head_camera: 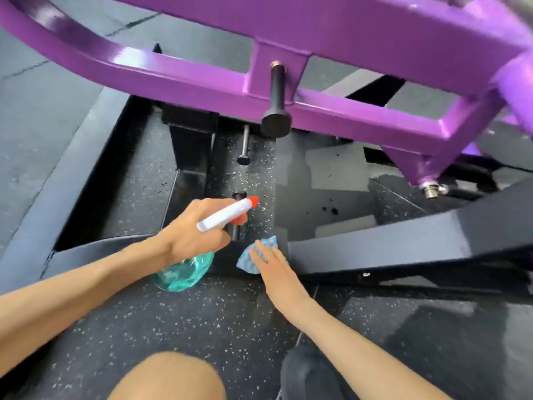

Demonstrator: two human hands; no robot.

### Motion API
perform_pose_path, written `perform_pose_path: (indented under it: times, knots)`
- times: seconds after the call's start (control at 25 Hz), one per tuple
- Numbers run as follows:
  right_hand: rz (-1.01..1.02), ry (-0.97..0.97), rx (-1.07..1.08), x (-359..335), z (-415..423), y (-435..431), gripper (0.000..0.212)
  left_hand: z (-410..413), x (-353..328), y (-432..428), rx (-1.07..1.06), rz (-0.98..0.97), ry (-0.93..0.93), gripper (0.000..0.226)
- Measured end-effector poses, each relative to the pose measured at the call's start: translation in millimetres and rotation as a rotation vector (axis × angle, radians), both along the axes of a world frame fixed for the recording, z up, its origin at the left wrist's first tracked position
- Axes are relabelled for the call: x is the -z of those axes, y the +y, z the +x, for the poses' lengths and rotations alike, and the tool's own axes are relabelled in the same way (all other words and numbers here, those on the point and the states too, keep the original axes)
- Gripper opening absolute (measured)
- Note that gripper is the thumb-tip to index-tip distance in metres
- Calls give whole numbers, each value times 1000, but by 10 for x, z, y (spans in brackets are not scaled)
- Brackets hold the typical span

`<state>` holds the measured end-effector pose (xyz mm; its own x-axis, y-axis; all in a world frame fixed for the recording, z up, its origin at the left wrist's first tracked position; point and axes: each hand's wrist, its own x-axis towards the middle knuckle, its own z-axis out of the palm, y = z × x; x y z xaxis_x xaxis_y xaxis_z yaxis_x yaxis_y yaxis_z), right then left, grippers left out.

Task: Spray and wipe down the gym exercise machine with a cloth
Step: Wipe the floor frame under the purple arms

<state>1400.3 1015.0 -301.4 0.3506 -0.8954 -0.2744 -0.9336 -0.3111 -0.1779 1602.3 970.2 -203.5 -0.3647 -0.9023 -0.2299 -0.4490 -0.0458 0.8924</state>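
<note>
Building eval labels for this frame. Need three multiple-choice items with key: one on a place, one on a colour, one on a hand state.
1. Where is the blue-and-white cloth?
A) draped over the purple frame
B) on the machine's black base frame, under the right hand
C) lying loose on the speckled floor

2. What colour is the nozzle tip of the spray bottle?
A) orange-red
B) green
C) black

3. What is the left hand doing?
A) resting flat on the floor
B) gripping the spray bottle
C) holding the cloth

Key:
1 B: straight fingers press the cloth down on the black frame.
2 A: the tip ahead of the white spray head is orange-red.
3 B: its fingers curl round the bottle below the white head.
</note>
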Motion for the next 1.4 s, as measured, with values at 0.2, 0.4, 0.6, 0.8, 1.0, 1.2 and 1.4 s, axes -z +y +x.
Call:
perform_pose_path:
  times: [0.2,0.4,0.6,0.8,1.0,1.2,1.4]
  knots:
    - [-517,117,270,-1091,-1132,-28,55,-849,-191,-143,269,-68,-32,20]
    - [-765,363,353,-1625,-1775,182,50,-1413,31,-162,425,-181,-373,16]
    - [-578,415,284,-208,-1022,42,59,-1168,263,-280,313,-48,-228,16]
    - [-518,462,132,121,-496,132,56,-564,293,-322,69,-39,-19,35]
    - [-908,402,695,-914,-1371,180,58,-438,322,-227,-88,-42,46,38]
    - [-562,441,302,313,-472,251,63,-614,130,-121,-177,-34,179,37]
    - [-734,425,384,-203,-861,236,56,-562,74,-64,-96,-89,112,40]
